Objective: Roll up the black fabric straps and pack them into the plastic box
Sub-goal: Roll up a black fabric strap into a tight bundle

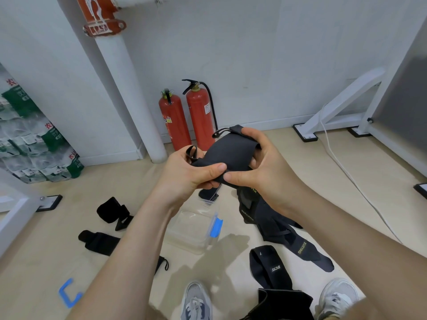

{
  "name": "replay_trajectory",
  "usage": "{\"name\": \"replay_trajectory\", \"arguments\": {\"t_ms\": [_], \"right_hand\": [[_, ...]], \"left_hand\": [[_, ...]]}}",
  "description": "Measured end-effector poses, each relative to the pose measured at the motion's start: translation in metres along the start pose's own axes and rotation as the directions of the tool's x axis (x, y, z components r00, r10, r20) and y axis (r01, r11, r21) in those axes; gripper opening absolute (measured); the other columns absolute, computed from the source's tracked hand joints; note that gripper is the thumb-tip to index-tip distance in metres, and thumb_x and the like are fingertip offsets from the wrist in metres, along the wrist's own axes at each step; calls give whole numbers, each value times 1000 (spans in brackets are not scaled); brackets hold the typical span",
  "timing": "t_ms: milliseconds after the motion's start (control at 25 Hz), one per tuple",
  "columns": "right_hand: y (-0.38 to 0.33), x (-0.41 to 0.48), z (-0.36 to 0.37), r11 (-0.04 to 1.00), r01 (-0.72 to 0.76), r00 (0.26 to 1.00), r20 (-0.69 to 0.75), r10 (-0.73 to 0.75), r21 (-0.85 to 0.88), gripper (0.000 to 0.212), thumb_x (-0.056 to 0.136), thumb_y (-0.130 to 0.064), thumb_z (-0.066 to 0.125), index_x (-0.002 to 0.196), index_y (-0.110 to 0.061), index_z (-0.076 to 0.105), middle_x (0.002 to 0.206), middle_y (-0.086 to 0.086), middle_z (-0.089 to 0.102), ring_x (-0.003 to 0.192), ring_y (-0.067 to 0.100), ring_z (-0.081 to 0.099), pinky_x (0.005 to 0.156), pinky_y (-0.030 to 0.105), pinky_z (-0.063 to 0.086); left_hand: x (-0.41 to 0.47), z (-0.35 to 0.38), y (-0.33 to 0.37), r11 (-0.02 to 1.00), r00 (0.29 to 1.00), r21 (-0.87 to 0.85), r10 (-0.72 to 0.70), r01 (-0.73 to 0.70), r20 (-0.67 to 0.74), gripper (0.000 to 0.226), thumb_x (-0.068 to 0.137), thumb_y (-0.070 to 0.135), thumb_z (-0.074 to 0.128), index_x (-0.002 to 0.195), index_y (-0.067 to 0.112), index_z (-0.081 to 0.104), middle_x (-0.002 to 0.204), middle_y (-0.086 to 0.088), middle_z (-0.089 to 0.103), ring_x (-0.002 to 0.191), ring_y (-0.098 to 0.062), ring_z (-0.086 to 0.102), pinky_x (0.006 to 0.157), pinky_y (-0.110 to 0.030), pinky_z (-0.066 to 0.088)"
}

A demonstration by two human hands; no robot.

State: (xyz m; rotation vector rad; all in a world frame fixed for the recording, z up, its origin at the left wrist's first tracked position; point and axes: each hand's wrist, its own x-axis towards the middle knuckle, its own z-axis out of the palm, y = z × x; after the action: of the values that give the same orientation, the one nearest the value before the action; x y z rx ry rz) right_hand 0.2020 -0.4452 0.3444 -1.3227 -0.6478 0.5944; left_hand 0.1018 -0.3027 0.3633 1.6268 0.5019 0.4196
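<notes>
Rolling step in hand: one black strap (231, 148) up in the air, nothing lowered yet.
Your left hand (184, 172) and right hand (261, 167) both pinch it, thumbs almost meeting on its near edge, while the plastic box (196, 225) sits on the floor (34, 250) beneath your forearms. Next, I judge, wind it tight before lowering. A loose strap (301, 248) reads XUEYING; another label is unclear.

One head-worn wide-angle view, forward and down, near left hand (184, 174) and right hand (262, 166).
</notes>
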Motion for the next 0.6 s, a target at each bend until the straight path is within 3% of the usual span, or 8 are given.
{"name": "replay_trajectory", "arguments": {"t_ms": [160, 240, 320, 400, 480, 520, 600], "right_hand": [[-1, 1, -1, 1000, -13, 1000, -28, 13, 7, 85, 71, 15, 77, 139, -23, 42, 124, 1, 61, 112, 18, 66, 87, 31, 58], [-3, 2, -4, 999, -26, 999, -41, 27, 19, 87, 71, 16, 77, 140, -23, 41, 124, -1, 61, 113, 17, 65, 91, 34, 57], [-4, 3, -7, 999, -35, 998, -53, 36, 25, 89, 71, 17, 77, 142, -23, 41, 124, -1, 61, 115, 16, 64, 94, 37, 56], [-6, 4, -9, 997, -42, 998, -47, 45, 66, 89, 68, 18, 78, 138, -24, 42, 121, 0, 62, 111, 17, 66, 92, 41, 56], [-8, 4, -10, 987, -60, 998, -24, 64, 150, 88, 64, 20, 77, 133, -24, 45, 116, 1, 64, 103, 17, 67, 81, 39, 58], [-10, 4, -11, 979, -75, 997, -8, 78, 188, 86, 65, 22, 75, 132, -23, 46, 114, 2, 64, 100, 18, 68, 76, 36, 58], [-13, 3, -11, 961, -112, 994, 41, 105, 254, 81, 66, 24, 71, 129, -21, 49, 110, 4, 65, 94, 17, 70, 69, 32, 59]], "left_hand": [[-2, -2, 1, 991, 991, -48, -124, 126, 51, 35, 70, 32, 77, 86, 12, 53, 69, -5, 68, 50, -13, 63, 43, -18, 48], [2, -9, -2, 966, 973, -115, -231, 232, 17, 28, 79, 40, 72, 85, 14, 61, 67, -3, 66, 47, -9, 60, 41, -15, 44], [7, -21, -5, 954, 954, -96, -290, 283, -70, 22, 88, 38, 69, 81, 18, 63, 58, 0, 62, 45, -7, 54, 42, -14, 39], [10, -32, -6, 960, 958, -129, -265, 250, -109, 15, 91, 30, 68, 85, 18, 60, 64, 0, 66, 50, -8, 58, 50, -17, 43], [9, -40, -6, 940, 980, -278, -192, 199, 53, 15, 86, 14, 69, 95, 20, 58, 85, -6, 71, 69, -17, 69, 64, -24, 53], [7, -42, -6, 940, 974, -290, -127, 178, 186, 31, 80, 4, 68, 104, 22, 58, 94, -10, 71, 79, -23, 70, 71, -28, 56], [4, -43, -9, 990, 909, -94, -59, 107, 411, 69, 73, -10, 65, 125, 34, 55, 103, -15, 68, 94, -31, 69, 85, -38, 57]]}}
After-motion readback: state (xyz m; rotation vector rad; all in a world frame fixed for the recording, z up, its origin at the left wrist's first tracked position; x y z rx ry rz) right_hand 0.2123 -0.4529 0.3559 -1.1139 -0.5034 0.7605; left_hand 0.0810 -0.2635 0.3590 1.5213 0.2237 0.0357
